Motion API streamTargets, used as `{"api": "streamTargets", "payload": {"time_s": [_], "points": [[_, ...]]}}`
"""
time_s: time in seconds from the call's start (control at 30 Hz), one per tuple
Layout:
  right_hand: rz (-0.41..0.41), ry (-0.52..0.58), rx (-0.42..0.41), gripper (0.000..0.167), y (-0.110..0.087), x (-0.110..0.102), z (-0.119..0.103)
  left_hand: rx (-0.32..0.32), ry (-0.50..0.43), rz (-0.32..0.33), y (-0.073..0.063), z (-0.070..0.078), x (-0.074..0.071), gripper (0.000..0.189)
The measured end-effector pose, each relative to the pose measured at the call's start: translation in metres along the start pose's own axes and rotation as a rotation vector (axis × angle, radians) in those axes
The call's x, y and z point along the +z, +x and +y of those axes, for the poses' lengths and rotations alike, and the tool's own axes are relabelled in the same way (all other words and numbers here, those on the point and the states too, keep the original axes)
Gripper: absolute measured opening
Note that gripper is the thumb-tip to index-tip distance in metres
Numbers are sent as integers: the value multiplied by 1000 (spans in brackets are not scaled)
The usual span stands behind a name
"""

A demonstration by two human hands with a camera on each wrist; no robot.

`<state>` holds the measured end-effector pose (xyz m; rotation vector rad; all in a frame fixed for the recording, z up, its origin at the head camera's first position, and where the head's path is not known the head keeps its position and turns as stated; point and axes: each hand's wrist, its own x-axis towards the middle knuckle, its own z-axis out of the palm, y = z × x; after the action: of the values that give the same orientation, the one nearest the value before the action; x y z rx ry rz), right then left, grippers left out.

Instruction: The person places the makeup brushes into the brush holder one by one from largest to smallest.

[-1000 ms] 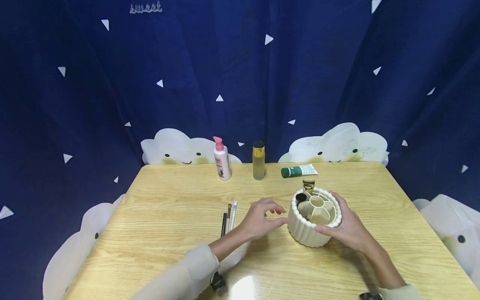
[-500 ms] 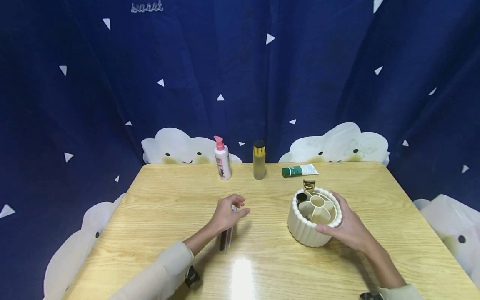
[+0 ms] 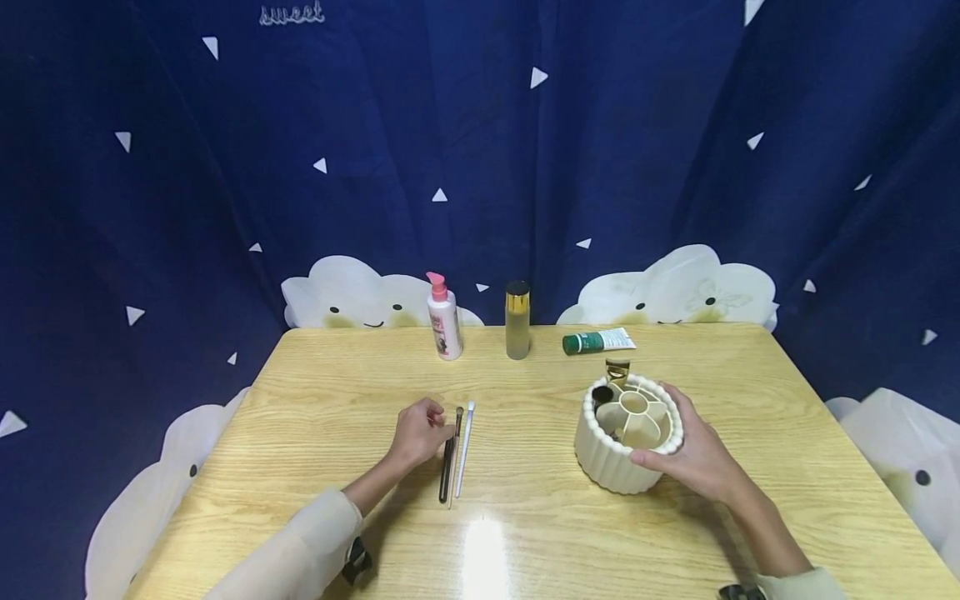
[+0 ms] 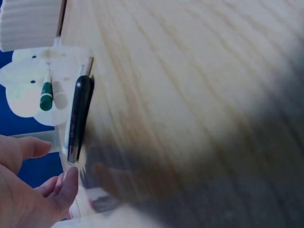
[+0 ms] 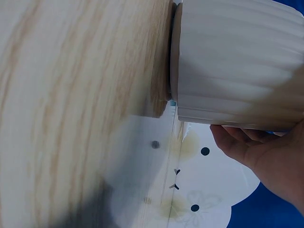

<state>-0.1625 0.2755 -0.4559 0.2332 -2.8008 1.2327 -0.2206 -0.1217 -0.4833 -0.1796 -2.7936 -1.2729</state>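
My left hand (image 3: 418, 435) is at the upper end of a black-handled makeup brush (image 3: 446, 477). In the left wrist view, thumb and fingers stand apart around the end of this brush (image 4: 80, 114). Beside it lie a thin brown makeup brush (image 3: 455, 450) and a white one (image 3: 465, 450), roughly parallel. On the right, my right hand (image 3: 697, 454) grips a round cream ribbed makeup organizer (image 3: 617, 467), thumb at the near rim, fingers round the far side. A dark-headed brush (image 3: 602, 395) and a gold-coloured item (image 3: 617, 372) stand in its left and back compartments.
Toward the back edge of the wooden table (image 3: 337, 375) stand a white bottle with a pink pump (image 3: 445, 325) and a clear bottle with a gold and black cap (image 3: 517, 325). A green and white tube (image 3: 598, 342) lies to their right. Behind hangs a blue curtain (image 3: 480, 150).
My left hand has moved left, away from the organizer and across the brushes to the black one. The right hand and the organizer have stayed in place.
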Motion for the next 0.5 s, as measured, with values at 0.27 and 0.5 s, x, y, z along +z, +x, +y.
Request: {"api": "streamTargets", "payload": {"time_s": [0.27,0.5], "points": [[6,-2,-4,113,0,0,-1,-73,30,-44,-8,-1,2,21],[9,1,-8,112,-1,1,-1,-32,106,-50,-11,2,3,16]]}}
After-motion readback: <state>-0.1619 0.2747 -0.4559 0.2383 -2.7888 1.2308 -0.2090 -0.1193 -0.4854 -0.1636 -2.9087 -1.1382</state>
